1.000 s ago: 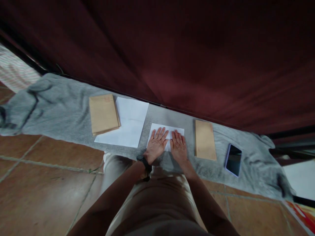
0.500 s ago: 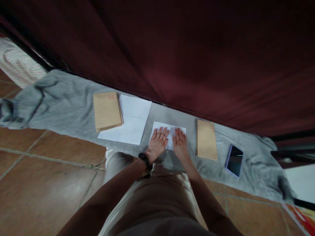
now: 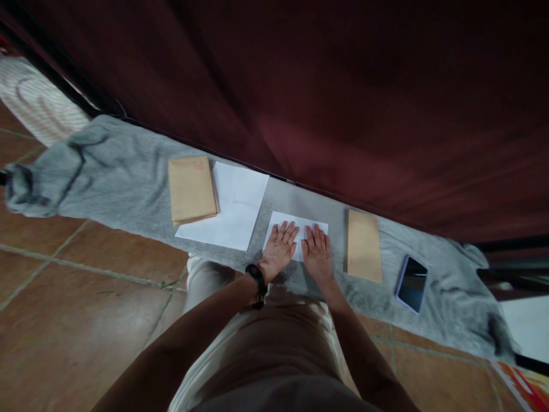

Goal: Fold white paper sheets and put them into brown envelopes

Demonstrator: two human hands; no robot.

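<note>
Both palms lie flat and spread, gripping nothing: the left hand (image 3: 278,247) and the right hand (image 3: 318,252) press side by side on a folded white paper (image 3: 295,226) whose long axis runs left to right along the grey cloth (image 3: 111,177) on the tiled floor. To its left lie a larger white sheet (image 3: 234,207) with a stack of brown envelopes (image 3: 191,189) overlapping it; to its right, a single brown envelope (image 3: 363,245) and, farther off, a phone (image 3: 411,277). The hands hide the paper's near half, and a dark red curtain (image 3: 343,91) hangs just behind the cloth.
</note>
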